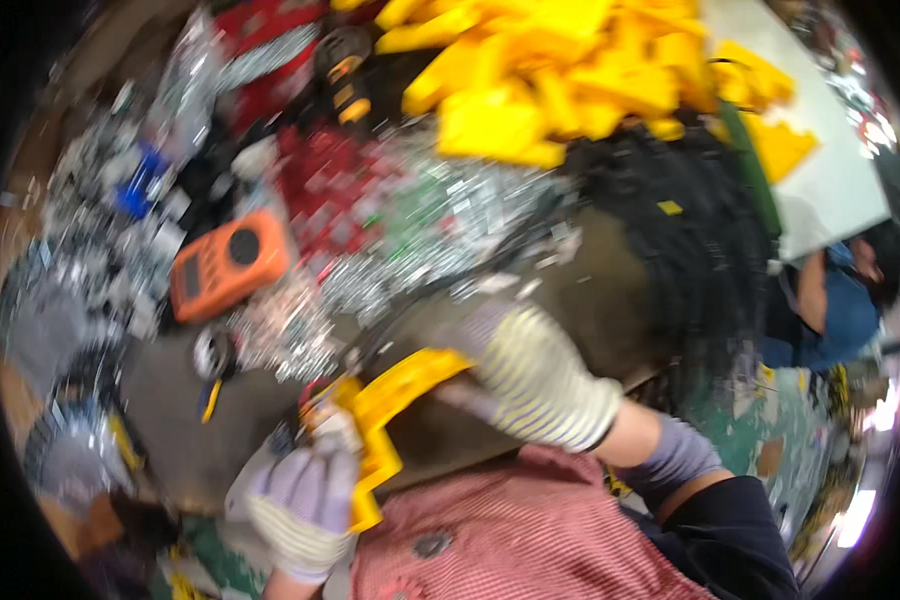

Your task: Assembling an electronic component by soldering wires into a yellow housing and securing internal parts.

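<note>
Frame [378,447], yellow, sits between left hand [305,503] and right hand [545,378], fingers [338,482] grasping it from either side, likely for steadiness; the orange meter [232,270] lies aside, probably leaving room.

Left hand [305,505] and right hand [540,375] wear cream, grey-striped, lavender-fingered gloves [565,395]; a greyish-purple cuff [678,455] and dark sleeve [735,530] show toward four o'clock, a red-and-white checked garment [530,520] toward six.

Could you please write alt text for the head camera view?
The gloved left hand and right hand hold an angular yellow part at a cluttered dark table, with an orange meter, black strands and a heap of yellow pieces beyond.
</note>
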The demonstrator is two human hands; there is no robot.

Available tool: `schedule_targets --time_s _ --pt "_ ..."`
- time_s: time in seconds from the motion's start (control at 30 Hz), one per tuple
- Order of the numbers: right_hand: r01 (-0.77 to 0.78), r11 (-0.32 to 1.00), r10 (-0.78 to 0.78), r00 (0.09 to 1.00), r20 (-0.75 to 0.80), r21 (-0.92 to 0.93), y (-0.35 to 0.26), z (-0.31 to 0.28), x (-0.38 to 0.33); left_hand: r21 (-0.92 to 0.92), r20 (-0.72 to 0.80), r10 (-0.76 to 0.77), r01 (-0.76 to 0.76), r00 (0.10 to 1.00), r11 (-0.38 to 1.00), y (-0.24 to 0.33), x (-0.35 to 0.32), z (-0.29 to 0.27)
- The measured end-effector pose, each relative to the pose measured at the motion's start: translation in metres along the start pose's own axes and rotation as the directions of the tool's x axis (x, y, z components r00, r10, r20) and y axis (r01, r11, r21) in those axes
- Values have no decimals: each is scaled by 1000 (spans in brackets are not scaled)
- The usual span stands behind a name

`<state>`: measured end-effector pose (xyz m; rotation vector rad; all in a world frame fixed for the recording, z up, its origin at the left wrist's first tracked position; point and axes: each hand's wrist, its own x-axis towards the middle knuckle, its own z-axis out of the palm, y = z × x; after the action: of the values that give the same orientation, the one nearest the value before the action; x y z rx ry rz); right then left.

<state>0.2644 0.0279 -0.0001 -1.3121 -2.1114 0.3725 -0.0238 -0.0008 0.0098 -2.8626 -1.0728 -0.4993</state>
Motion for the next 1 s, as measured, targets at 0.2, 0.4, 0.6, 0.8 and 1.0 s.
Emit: schedule_targets --time_s 0.2,0.4,0.6,0.8,1.0 --pt "-127 952 88 985 -148 -278 3 -89 -6 -199 -53 -322 306 945 931 -6 13 -33" --pt "-729 326 319 684 -656 -602 143 -252 -70 -773 614 -438 613 657 -165 -16 40 -26" --pt "-629 525 458 777 -432 -574 218 -304 -121 -758 615 -267 649 742 58 -27 40 7" --pt "-664 583 578 744 -335 -468 219 -316 -106 -778 593 -290 627 751 34 -29 33 14" --pt "-398 858 506 546 -668 325 152 -295 -72 -787 561 -279 607 779 109 -29 31 19"
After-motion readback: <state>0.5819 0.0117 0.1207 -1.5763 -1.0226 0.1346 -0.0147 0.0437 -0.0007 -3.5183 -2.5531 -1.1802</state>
